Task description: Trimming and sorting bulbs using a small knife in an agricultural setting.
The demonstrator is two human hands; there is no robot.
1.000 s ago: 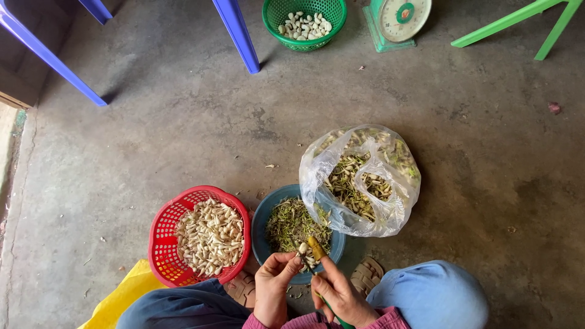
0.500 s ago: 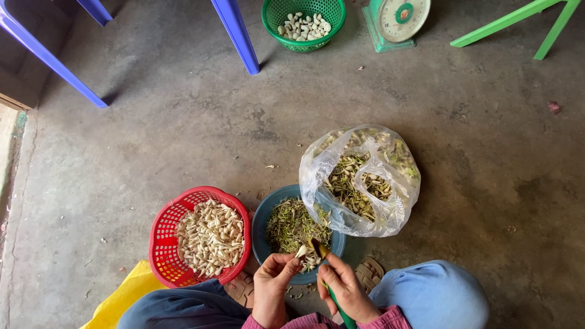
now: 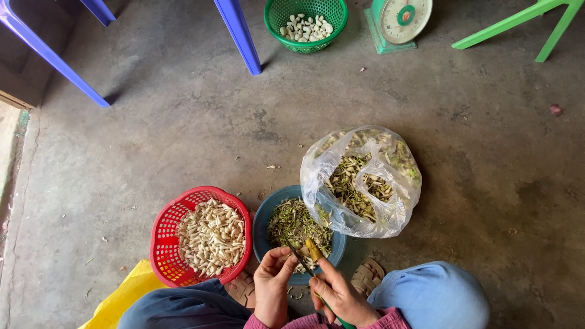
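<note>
My left hand (image 3: pixel 272 286) and my right hand (image 3: pixel 339 295) meet over the near rim of a blue bowl (image 3: pixel 265 220) filled with green trimmings. The right hand grips a small knife (image 3: pixel 314 251) with a yellow and green handle; its dark blade points toward the left fingers. The left fingers pinch a small pale piece against the blade; it is too small to tell more. A red basket (image 3: pixel 164 231) of pale peeled pieces sits to the left of the bowl. A clear plastic bag (image 3: pixel 365 183) of greenish unpeeled pieces leans over the bowl's right side.
A green basket (image 3: pixel 306 18) with pale pieces and a green dial scale (image 3: pixel 399 21) stand at the far edge. Blue furniture legs (image 3: pixel 239 36) rise at the upper left, green ones (image 3: pixel 518 24) at the upper right. My knees, sandals and a yellow cloth (image 3: pixel 122 301) are close by.
Both hands have shifted slightly over the bowl; the knife tip has turned down toward the left fingers. Baskets, bowl and bag have not moved.
</note>
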